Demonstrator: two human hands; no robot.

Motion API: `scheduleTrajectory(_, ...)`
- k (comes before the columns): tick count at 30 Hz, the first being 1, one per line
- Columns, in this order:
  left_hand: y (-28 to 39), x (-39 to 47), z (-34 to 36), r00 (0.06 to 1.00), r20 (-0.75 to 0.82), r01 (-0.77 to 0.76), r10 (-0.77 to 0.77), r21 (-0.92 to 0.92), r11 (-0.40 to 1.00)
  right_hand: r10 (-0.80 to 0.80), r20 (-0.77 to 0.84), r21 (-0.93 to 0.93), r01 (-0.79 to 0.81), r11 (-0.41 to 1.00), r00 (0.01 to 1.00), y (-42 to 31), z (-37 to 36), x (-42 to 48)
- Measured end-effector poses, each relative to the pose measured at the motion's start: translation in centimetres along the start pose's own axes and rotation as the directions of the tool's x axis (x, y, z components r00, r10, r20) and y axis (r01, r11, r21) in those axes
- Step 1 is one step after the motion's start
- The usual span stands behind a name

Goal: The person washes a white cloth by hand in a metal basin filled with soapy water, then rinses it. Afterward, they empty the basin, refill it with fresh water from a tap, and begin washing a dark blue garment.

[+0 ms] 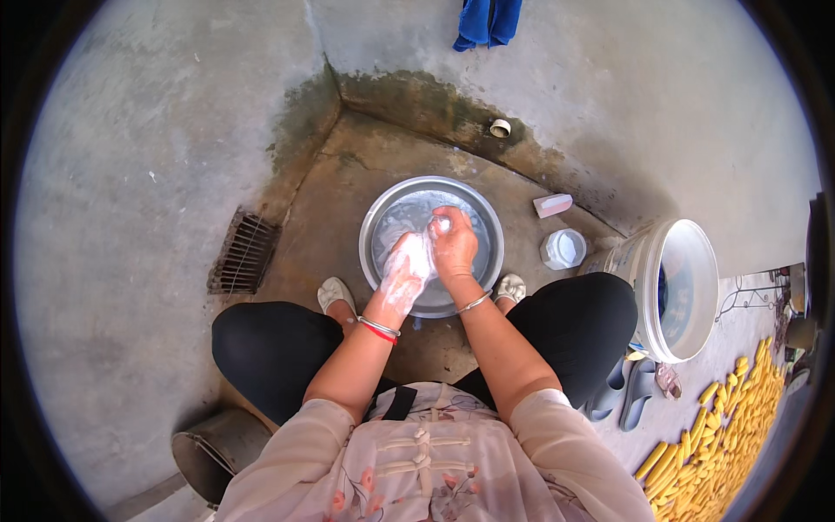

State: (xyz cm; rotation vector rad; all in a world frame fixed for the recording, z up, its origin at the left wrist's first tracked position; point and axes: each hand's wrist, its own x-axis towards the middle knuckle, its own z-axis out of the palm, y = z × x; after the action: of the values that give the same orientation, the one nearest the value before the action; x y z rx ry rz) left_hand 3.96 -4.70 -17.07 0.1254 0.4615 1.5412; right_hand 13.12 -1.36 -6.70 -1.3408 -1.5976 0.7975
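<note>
A round metal basin [369, 251] stands on the concrete floor between my feet, holding cloudy, sudsy water. Over it, my left hand [406, 264] is coated in white lather and pressed into a white, soapy cloth [421, 251]; the foam hides most of its fingers. My right hand [456, 243] is curled into a fist beside it, gripping the cloth, with a white bit showing at the thumb. Where cloth ends and foam begins is hard to tell. Both wrists wear metal bangles, and a red band circles the left one.
To the right are a pink-and-white block [552, 205], a clear plastic tub [562, 250] and a tilted white bucket [708, 293]. Slippers [636, 395] and corn cobs [711, 444] lie beyond my right knee. At left are a metal drain grate [243, 254] and a dark metal bucket [225, 450]. Walls meet ahead.
</note>
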Motion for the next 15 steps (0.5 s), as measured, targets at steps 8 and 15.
scheduleTrajectory(8, 0.2, -0.6, 3.9, 0.979, -0.202, 0.008, -0.008, 0.003, 1.000, -0.125, 0.060, -0.006, 0.126, 0.992, 0.990, -0.5, 0.2, -1.6)
scheduleTrajectory(15, 3.9, 0.1, 0.8, 0.975, 0.124, 0.215, -0.184, -0.323, 0.922, -0.240, 0.154, 0.056, 0.234, 0.971, 0.959, -4.2, -0.2, -3.6)
